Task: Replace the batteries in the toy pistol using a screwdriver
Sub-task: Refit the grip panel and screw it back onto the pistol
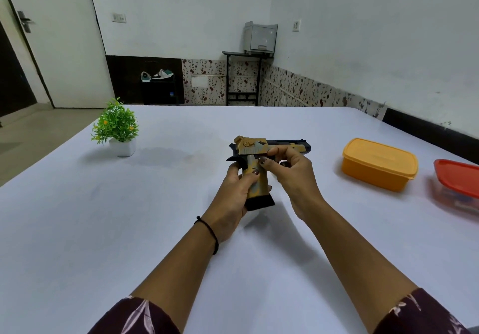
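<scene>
A gold and black toy pistol (255, 147) is held above the white table (129, 217), its barrel pointing right and its grip pointing down. My left hand (234, 191) wraps around the grip from the left. My right hand (293, 173) pinches the frame near the trigger, with its fingertips on the pistol's side. No screwdriver or batteries are in view.
An orange lidded box (379, 164) stands on the table to the right. A clear box with a red lid (457, 184) sits at the right edge. A small potted plant (116, 126) stands at the far left of the table.
</scene>
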